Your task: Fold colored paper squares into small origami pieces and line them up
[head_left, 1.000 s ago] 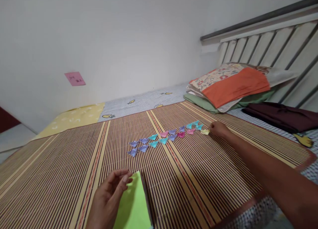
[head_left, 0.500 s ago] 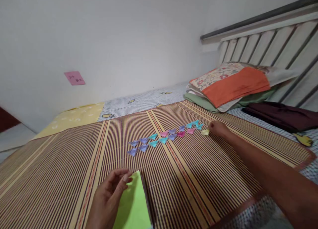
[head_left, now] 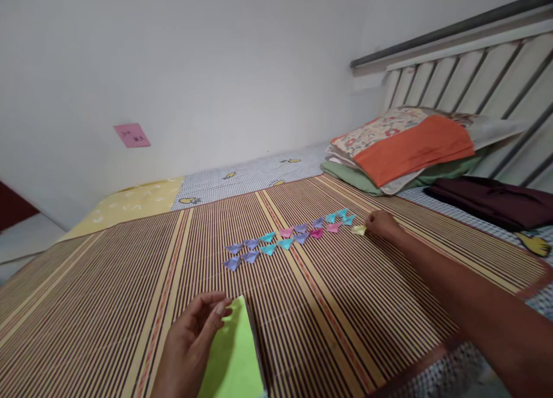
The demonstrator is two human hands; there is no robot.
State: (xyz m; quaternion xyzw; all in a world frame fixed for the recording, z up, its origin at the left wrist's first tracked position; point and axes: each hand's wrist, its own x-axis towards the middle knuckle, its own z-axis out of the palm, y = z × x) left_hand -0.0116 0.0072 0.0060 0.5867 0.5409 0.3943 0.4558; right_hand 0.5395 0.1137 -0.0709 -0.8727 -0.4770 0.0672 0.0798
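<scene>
Two rows of small folded paper boats in purple, turquoise and pink (head_left: 333, 227) lie on a striped mat (head_left: 207, 225). At the right end of the nearer row is a pale yellow paper boat (head_left: 358, 230). My right hand (head_left: 382, 223) reaches there, its fingers closed in a pinch at the boat's right tip. My left hand (head_left: 194, 334) rests at the left edge of a bright green paper pad (head_left: 237, 352) near me. Its fingers are loosely bent, thumb and fingers slightly apart, with nothing seen gripped.
Folded cushions and cloths with an orange panel (head_left: 427, 147) are piled at the right. Beside them lies a dark folded cloth (head_left: 488, 199). A white slatted radiator (head_left: 470, 78) stands behind. A pink note (head_left: 132, 135) is on the wall.
Hardly anything differs. The view has shifted very slightly; both hands and the yellow boat keep their places.
</scene>
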